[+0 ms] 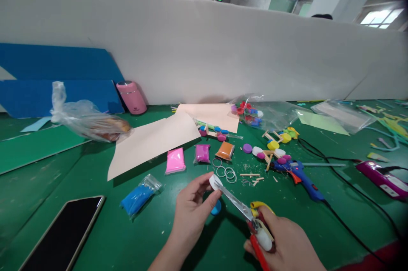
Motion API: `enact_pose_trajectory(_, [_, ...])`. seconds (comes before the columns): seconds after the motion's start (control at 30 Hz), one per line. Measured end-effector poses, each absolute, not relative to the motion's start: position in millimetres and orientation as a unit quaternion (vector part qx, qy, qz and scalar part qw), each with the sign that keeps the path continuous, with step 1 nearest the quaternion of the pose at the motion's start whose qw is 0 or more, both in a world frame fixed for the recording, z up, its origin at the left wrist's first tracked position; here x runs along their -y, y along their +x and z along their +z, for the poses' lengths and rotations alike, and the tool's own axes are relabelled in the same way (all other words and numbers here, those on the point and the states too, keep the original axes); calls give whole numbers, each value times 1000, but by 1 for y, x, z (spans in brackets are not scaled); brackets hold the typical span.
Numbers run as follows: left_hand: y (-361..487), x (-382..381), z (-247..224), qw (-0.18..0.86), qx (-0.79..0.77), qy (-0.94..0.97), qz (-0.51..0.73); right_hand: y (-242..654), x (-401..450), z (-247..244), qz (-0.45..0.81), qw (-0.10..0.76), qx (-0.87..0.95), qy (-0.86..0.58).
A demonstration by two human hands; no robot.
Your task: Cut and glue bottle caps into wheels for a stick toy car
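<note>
My left hand pinches a small white bottle cap between thumb and fingers. In my right hand is a pair of scissors with red and yellow handles; the blade tips touch the white cap. A white round piece and a pale wooden strip also show in my right hand, against the scissors' handles. Below my left thumb sits a blue cap, partly covered by the hand. Several thin white rings and short wooden stick pieces lie just beyond the blades.
Clay packets lie around: pink, purple, orange and blue. A phone is at front left. On the right are a blue glue gun, its black cord and stick models with coloured caps. A pink cup leans against the partition.
</note>
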State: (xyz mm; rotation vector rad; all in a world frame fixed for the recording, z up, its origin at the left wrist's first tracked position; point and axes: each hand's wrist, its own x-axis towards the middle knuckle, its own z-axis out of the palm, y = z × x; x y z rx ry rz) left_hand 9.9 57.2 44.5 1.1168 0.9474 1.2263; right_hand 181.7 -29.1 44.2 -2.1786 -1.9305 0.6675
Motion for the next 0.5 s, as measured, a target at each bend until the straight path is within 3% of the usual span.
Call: enact_pose_trajectory(0.5, [10, -57, 38, 565, -384, 513, 520, 180, 27, 42, 237, 91, 639, -726])
